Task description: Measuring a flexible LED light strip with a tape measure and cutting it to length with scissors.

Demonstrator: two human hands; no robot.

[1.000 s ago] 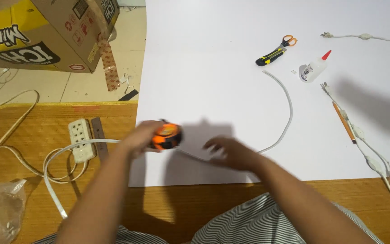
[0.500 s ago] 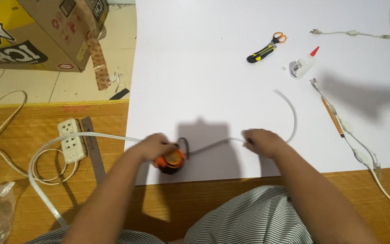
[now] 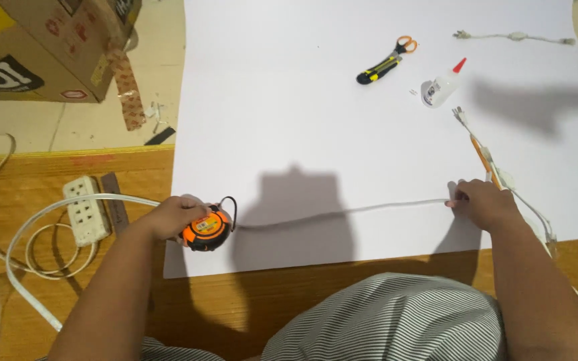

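Note:
My left hand [image 3: 172, 217] grips an orange and black tape measure [image 3: 207, 230] at the left edge of a large white sheet [image 3: 316, 120]. A white cable [image 3: 342, 212] runs straight across the sheet's near part from the tape measure to my right hand [image 3: 484, 204]. My right hand pinches the cable's end near the sheet's right side. The cable also loops on the left [image 3: 28, 227], past a white power strip [image 3: 83, 210]. Whether any tape blade is pulled out along the cable I cannot tell.
On the far part of the sheet lie a yellow-black utility knife [image 3: 377, 69], orange-handled scissors [image 3: 406, 45], a glue bottle [image 3: 439, 88] and an orange pencil [image 3: 482, 152]. A second corded wire [image 3: 513, 37] lies top right. A cardboard box [image 3: 48, 47] stands far left.
My right hand has moved far to the right, pulling the curved cable straight. My left hand with the tape measure has shifted left to the sheet's edge.

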